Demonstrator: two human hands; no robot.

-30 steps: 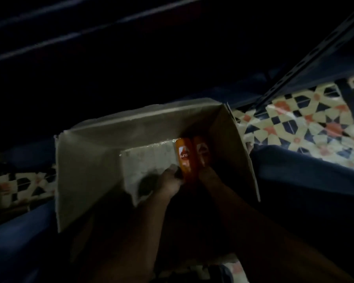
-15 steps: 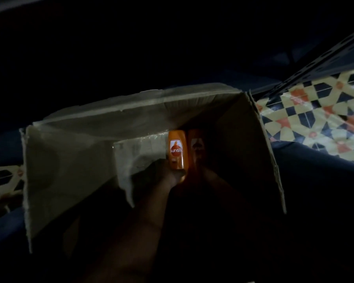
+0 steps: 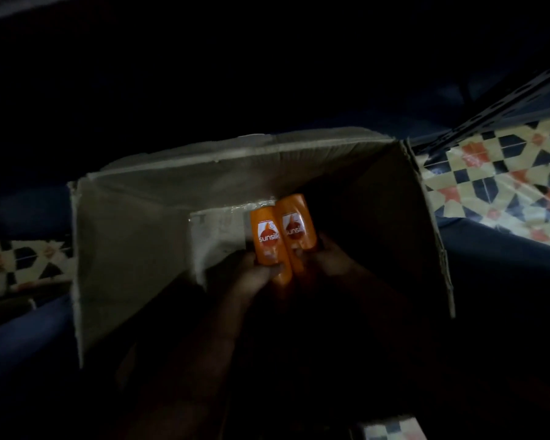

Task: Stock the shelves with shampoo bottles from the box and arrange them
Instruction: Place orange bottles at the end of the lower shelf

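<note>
The scene is very dark. An open cardboard box [image 3: 134, 236] fills the middle of the head view. Inside it my left hand [image 3: 251, 274] grips an orange shampoo bottle [image 3: 267, 246] with a white and red label. My right hand [image 3: 331, 265] grips a second orange shampoo bottle [image 3: 296, 223] right beside the first, the two touching. Both bottles point away from me, their lower ends hidden by my fingers. The rest of the box's inside is too dark to make out.
A patterned tile floor [image 3: 496, 192] shows to the right and at the far left [image 3: 23, 262]. A slotted metal shelf upright [image 3: 502, 103] runs diagonally at upper right. Dark blue shelf edges [image 3: 502, 258] flank the box.
The view has closed in on the box. Both bottles have risen a little and now sit side by side, labels facing me, with the right one clearer than before.
</note>
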